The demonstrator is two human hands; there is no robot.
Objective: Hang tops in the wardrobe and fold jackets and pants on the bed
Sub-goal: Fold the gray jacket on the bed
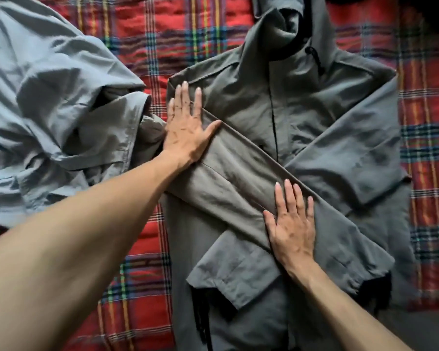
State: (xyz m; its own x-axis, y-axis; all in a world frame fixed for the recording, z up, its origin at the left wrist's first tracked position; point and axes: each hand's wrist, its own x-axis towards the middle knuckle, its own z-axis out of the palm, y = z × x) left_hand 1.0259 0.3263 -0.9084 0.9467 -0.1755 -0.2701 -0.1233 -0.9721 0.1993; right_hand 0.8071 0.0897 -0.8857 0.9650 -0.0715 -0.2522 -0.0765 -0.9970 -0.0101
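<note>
Red plaid blanket | grey jacket | left hand, right hand pressing

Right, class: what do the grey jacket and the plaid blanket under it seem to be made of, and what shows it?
Jacket: looks like thin woven cloth, perhaps nylon or a cotton blend, matte; it lies flat with fine sharp creases and no shine.
Blanket: looks like soft woven wool or acrylic, slightly fuzzy; its plaid lines blur at the edges.
</note>
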